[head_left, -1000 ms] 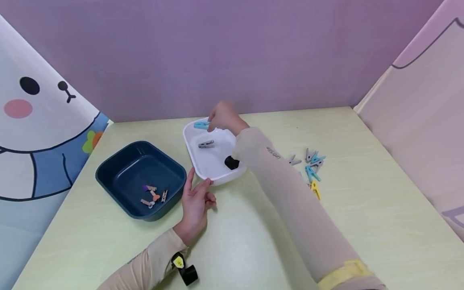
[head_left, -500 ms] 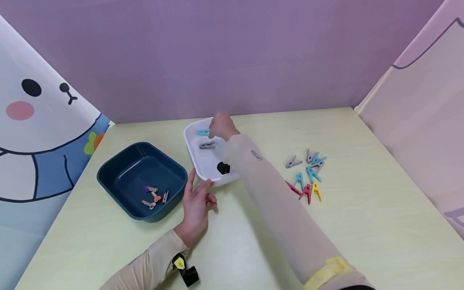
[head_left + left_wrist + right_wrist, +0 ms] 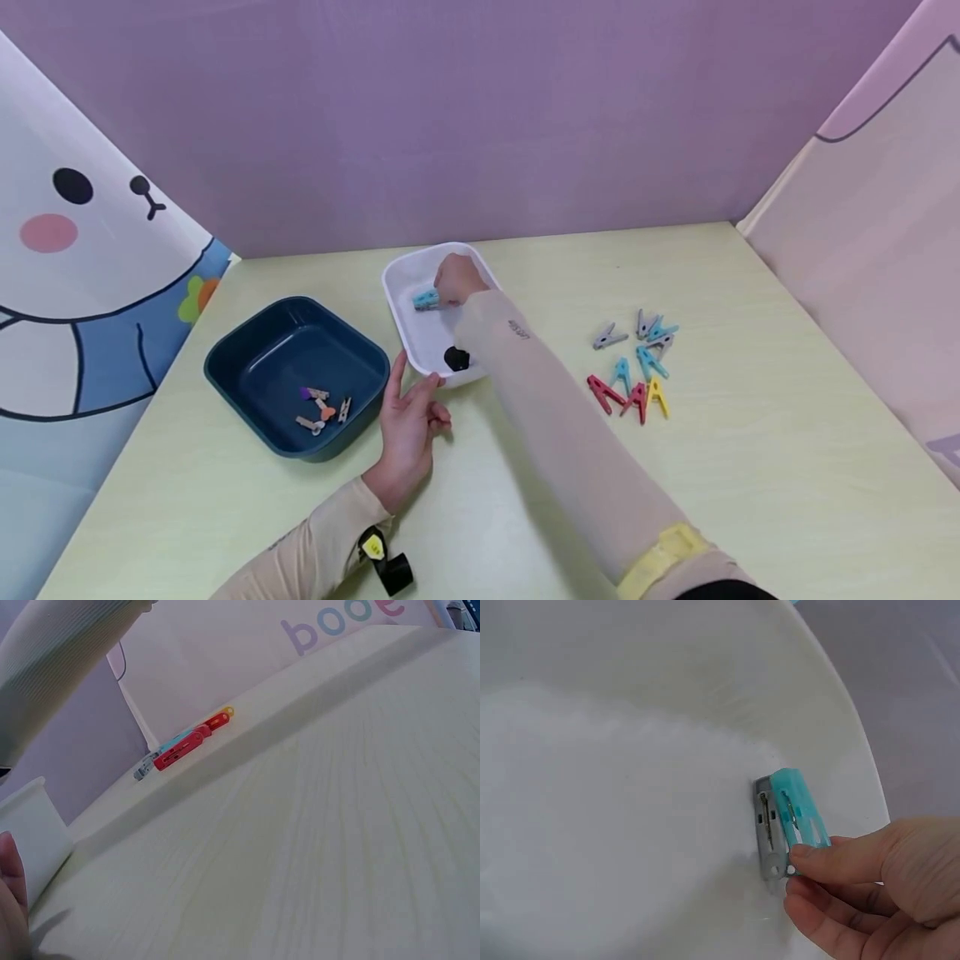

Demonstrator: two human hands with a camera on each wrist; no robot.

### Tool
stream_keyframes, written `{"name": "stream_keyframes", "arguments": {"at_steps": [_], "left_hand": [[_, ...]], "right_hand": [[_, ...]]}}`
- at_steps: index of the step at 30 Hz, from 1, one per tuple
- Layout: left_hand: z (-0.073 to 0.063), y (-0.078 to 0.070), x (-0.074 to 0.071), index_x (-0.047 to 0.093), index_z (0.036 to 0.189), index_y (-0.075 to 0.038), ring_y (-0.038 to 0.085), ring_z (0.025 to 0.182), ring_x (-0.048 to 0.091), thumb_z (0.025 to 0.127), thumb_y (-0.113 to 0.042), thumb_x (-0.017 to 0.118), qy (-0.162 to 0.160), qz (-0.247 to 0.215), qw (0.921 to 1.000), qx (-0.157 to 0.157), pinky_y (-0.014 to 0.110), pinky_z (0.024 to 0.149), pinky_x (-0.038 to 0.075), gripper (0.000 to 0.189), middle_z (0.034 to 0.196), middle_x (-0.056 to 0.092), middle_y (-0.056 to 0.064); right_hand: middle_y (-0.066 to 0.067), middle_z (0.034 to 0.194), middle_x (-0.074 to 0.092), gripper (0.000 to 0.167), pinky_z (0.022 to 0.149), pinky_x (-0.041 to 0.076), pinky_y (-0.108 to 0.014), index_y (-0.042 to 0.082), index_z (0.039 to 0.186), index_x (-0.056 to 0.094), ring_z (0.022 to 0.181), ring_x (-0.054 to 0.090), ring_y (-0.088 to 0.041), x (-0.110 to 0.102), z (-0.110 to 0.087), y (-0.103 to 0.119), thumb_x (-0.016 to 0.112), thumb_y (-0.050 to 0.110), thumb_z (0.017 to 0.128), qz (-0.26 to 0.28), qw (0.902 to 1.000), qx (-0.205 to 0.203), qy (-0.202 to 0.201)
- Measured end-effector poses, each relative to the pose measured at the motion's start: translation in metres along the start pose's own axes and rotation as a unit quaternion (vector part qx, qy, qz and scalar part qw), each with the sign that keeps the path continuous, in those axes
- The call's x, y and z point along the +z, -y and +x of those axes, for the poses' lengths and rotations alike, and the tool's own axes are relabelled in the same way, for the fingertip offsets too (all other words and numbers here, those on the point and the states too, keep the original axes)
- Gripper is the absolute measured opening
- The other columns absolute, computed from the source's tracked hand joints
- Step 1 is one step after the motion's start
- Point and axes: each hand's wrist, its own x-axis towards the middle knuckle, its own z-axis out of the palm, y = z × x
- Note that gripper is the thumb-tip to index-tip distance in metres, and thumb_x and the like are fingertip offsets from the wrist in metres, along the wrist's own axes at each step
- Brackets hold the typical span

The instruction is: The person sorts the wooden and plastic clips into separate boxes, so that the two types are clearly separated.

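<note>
My right hand (image 3: 457,280) reaches into a white tray (image 3: 417,333) and pinches a light-blue clothespin (image 3: 801,802) between thumb and fingers. Right alongside that clothespin lies a grey clothespin (image 3: 768,829) on the tray floor, parallel to it; in the head view it is hidden. Low at the tray's near left corner is my left hand (image 3: 405,433), with extended fingers touching the rim and the others loosely bent. The left wrist view catches only part of that hand (image 3: 11,900) beside the tray's outer wall.
Left of the tray stands a dark blue basin (image 3: 247,400) with several small wooden clips (image 3: 322,408) inside. On the right of the table lie loose clothespins: grey (image 3: 609,336), blue (image 3: 650,362), red (image 3: 604,393) and yellow (image 3: 657,395). A purple panel (image 3: 480,117) closes off the back.
My right hand has come down and nearer inside the tray, bringing the light-blue clothespin from the far end to beside the grey one. The left hand stays at the rim.
</note>
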Motion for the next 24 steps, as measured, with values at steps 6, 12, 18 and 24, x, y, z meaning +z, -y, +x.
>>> {"name": "stream_keyframes", "arguments": {"at_steps": [6, 12, 18, 24], "left_hand": [[0.0, 0.0, -0.001, 0.027, 0.157, -0.03, 0.009, 0.049, 0.057, 0.102, -0.009, 0.057, -0.002, 0.0, 1.0, 0.005, 0.022, 0.05, 0.051, 0.066, 0.09, 0.069, -0.003], [0.002, 0.001, -0.002, 0.027, 0.157, -0.03, 0.009, 0.049, 0.058, 0.102, -0.01, 0.057, 0.0, 0.0, 1.0, 0.005, 0.022, 0.05, 0.051, 0.066, 0.091, 0.07, -0.002], [0.004, 0.0, -0.002, 0.027, 0.157, -0.031, 0.009, 0.049, 0.058, 0.102, -0.01, 0.057, 0.0, 0.003, 1.0, 0.003, 0.022, 0.05, 0.05, 0.065, 0.09, 0.07, -0.004], [0.004, -0.001, -0.002, 0.027, 0.157, -0.03, 0.009, 0.05, 0.058, 0.102, -0.011, 0.057, 0.001, 0.009, 1.0, 0.002, 0.022, 0.051, 0.05, 0.066, 0.091, 0.07, -0.003]], "right_hand": [[-0.002, 0.102, 0.073, 0.03, 0.047, 0.045, -0.02, 0.007, 0.103, 0.077, 0.068, 0.06, -0.012, 0.004, 0.008, -0.005, 0.069, -0.007, 0.077, -0.019, 0.9998, 0.003, 0.005], [-0.004, 0.105, 0.072, 0.027, 0.051, 0.051, -0.022, 0.006, 0.104, 0.076, 0.067, 0.063, -0.014, 0.005, 0.009, -0.005, 0.076, -0.004, 0.079, 0.019, 0.9997, 0.008, 0.012], [-0.005, 0.105, 0.069, 0.031, 0.055, 0.052, -0.023, 0.005, 0.109, 0.074, 0.069, 0.064, -0.016, -0.001, 0.001, -0.002, 0.078, -0.004, 0.079, 0.026, 0.9996, 0.004, 0.009], [-0.009, 0.106, 0.069, 0.032, 0.066, 0.057, -0.028, 0.0, 0.114, 0.072, 0.069, 0.063, -0.018, -0.017, -0.02, 0.005, 0.075, -0.005, 0.082, 0.042, 0.9989, -0.02, -0.007]]}}
